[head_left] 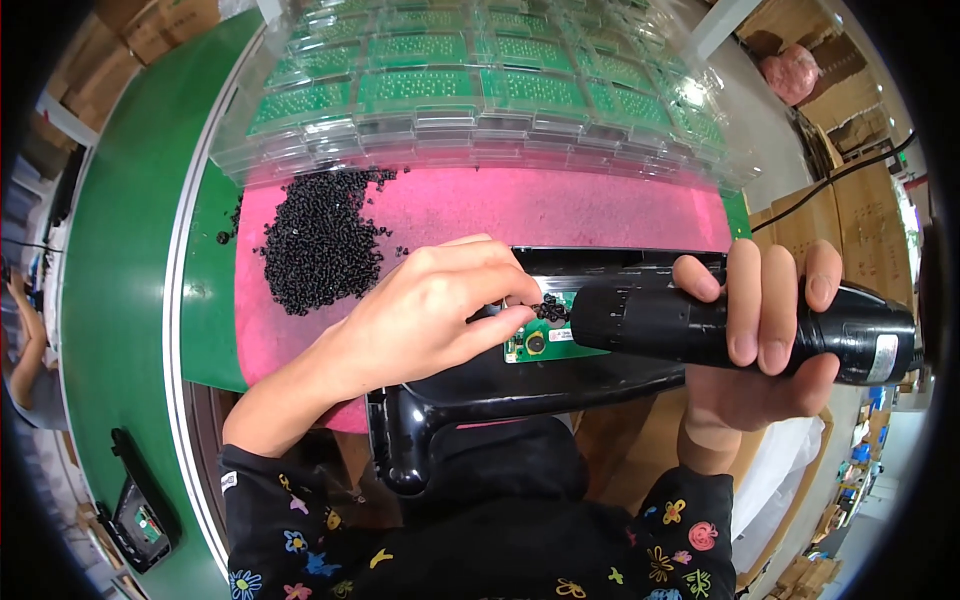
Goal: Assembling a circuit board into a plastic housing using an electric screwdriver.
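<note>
My right hand (765, 315) wraps round a thick black electric screwdriver (650, 318), held sideways with its front end toward the left. Its tip is hidden behind a cluster of small black screws (550, 308). With fingers bent and pressed together, my left hand (455, 300) pinches at that cluster. Just below the fingertips lies a green circuit board (535, 345), set in a long black plastic housing (540, 392). The screwdriver and my hands cover part of the board.
A heap of small black screws (320, 240) lies on the pink mat (470, 205). Behind it, clear plastic trays (430, 125) hold several green boards. Another black housing with a board (140, 520) rests on the green surface at left. Cardboard boxes (855, 215) stand at right.
</note>
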Motion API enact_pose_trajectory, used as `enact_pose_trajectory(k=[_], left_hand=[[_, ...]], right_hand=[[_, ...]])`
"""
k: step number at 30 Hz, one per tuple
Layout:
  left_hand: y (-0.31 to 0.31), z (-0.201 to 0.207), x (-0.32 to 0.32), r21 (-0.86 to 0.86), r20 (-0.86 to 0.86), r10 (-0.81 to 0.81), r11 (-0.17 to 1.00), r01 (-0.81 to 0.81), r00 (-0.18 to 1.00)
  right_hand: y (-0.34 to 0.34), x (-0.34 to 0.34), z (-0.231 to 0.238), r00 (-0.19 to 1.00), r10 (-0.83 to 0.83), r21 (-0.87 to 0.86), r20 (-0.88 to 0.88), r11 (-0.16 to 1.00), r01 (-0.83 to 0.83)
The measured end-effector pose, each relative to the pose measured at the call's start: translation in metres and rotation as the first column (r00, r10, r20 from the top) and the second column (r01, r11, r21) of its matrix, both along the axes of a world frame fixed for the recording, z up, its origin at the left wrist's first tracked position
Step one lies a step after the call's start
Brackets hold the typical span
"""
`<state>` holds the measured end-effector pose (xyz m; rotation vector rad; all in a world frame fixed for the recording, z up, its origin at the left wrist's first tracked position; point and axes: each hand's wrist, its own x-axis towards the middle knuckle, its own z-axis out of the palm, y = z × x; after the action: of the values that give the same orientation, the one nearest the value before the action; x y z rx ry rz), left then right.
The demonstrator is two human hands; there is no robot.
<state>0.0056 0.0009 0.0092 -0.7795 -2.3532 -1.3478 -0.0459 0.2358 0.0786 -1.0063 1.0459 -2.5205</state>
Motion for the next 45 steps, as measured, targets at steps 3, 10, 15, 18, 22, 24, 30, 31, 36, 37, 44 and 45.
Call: enact_pose_trajectory(k=[3,10,15,18,22,24,30,31,36,37,44,45], left_hand=[[0.0,-0.001,0.001,0.026,0.016,-0.006,1.0,0.006,1.0],[0.0,-0.003,0.002,-0.052,0.013,-0.001,0.999,0.002,1.0],[0.001,-0.005,0.002,-0.078,0.084,-0.007,0.997,0.013,0.996],[0.003,-0.006,0.0,-0.031,0.092,-0.045,0.998,0.048,0.995],[0.003,-0.006,0.001,0.017,0.175,0.043,0.999,-0.047,0.984],[0.001,-0.004,0.001,-0.015,0.169,0.046,0.999,-0.044,0.985],[0.002,-0.005,0.002,-0.093,0.215,0.036,0.996,-0.016,0.976],[0.003,-0.005,0.001,-0.106,0.212,0.034,0.994,-0.011,0.977],[0.004,-0.005,0.005,-0.144,0.232,0.032,0.99,0.002,0.972],[0.004,-0.005,0.006,-0.167,0.238,0.029,0.986,0.011,0.971],[0.003,-0.005,0.007,-0.274,0.215,0.025,0.961,0.036,0.976],[0.003,-0.004,0.007,-0.317,0.219,0.023,0.947,0.049,0.975]], right_hand=[[0.004,-0.006,-0.005,0.973,0.133,0.098,-0.188,0.988,-0.116],[-0.011,0.007,-0.002,0.998,-0.022,0.092,-0.062,0.995,0.028],[-0.012,0.013,-0.002,0.995,-0.046,0.15,-0.084,0.987,0.059],[-0.008,0.012,-0.002,0.993,-0.045,0.161,-0.109,0.985,0.062],[0.006,0.001,-0.002,0.988,-0.035,0.2,-0.151,0.978,0.065],[0.01,-0.004,0.0,0.973,-0.135,0.26,-0.189,0.948,0.182],[0.019,-0.02,-0.019,0.955,-0.246,0.345,-0.168,0.892,0.291],[0.021,-0.022,-0.022,0.954,-0.248,0.348,-0.168,0.891,0.293],[0.022,-0.021,-0.026,0.953,-0.269,0.346,-0.138,0.889,0.301],[0.021,-0.021,-0.026,0.957,-0.261,0.348,-0.125,0.892,0.289],[0.019,-0.024,-0.027,0.974,-0.208,0.334,-0.093,0.915,0.227],[0.019,-0.027,-0.027,0.984,-0.153,0.334,-0.096,0.926,0.176]])
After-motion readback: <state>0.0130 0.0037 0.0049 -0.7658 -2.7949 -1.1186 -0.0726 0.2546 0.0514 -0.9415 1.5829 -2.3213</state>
